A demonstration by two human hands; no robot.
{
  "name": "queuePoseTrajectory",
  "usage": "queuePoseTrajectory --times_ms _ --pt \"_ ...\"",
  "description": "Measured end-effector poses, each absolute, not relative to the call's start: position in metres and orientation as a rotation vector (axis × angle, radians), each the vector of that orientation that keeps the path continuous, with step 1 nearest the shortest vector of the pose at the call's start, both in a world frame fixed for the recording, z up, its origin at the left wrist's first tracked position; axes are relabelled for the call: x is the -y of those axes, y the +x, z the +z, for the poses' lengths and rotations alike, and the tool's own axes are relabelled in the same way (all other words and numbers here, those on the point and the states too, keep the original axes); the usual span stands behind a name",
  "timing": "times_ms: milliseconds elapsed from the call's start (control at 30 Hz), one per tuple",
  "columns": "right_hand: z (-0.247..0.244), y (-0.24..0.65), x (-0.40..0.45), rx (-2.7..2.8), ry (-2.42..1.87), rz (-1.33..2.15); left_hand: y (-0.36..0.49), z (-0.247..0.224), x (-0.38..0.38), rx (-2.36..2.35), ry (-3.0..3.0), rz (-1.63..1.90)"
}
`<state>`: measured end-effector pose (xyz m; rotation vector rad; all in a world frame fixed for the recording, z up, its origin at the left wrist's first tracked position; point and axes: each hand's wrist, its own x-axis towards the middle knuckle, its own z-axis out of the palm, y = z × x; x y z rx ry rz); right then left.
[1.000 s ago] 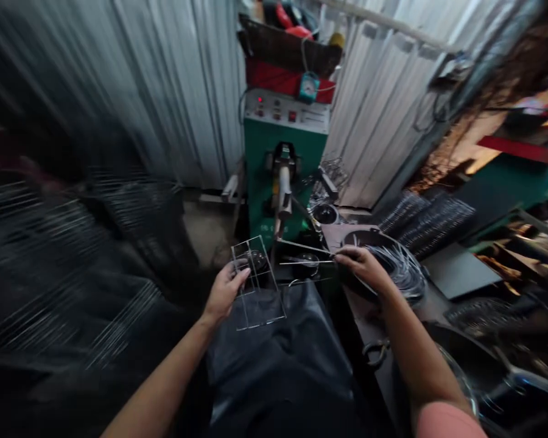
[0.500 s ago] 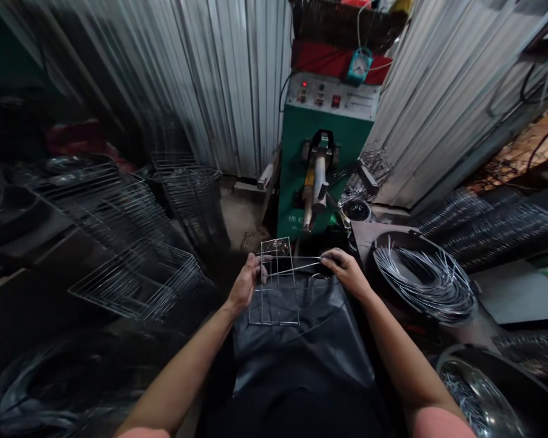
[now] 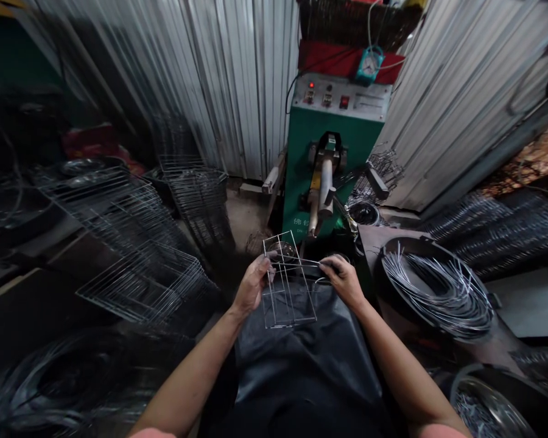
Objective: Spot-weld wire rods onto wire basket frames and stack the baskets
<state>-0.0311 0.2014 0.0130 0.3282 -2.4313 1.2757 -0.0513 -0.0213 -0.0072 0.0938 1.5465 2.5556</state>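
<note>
**A wire frame (image 3: 287,287) and a thin wire (image 3: 309,263) held before a green machine (image 3: 298,159)**

At the lower left of the frame there lies a large coil (image 3: 27,386), which is blurred. Above it, at the middle left, is a pile of wire racks (image 3: 141,289), and just to the right of this pile stands a second stack (image 3: 200,198), near the corrugated wall (image 3: 237,85).

In the centre is the left hand (image 3: 254,285). Its fingers are closed on the left side of the wire frame, which is rectangular and tilted, above the dark cloth (image 3: 301,359) on the person's lap. Behind, in the upper centre, stands the green machine, with one red light lit on its panel; a small blue-green clock (image 3: 369,65) hangs at its top.

Right of the wire frame is the right hand (image 3: 342,277), with the fingertips pinched together on the end of the thin wire. This wire reaches leftward across the wire frame; I cannot tell if the left hand touches it also.

At the right, a round basin (image 3: 389,292) full of bent wires (image 3: 438,295) stands on a table (image 3: 369,243). In the lower right corner, a bowl (image 3: 506,409) contains small metal pieces (image 3: 472,417).
</note>
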Motion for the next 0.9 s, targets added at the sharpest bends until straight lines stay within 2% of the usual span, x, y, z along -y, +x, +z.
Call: queuePoseTrajectory --times_ms 700,900 --pt "-0.010 -0.031 -0.197 2.474 0.361 1.435 -0.048 -0.014 0.029 -1.705 0.054 2.435" --pt "-0.006 -0.047 -0.233 2.572 0.314 1.356 -0.049 -0.015 0.040 -1.585 -0.003 2.406"
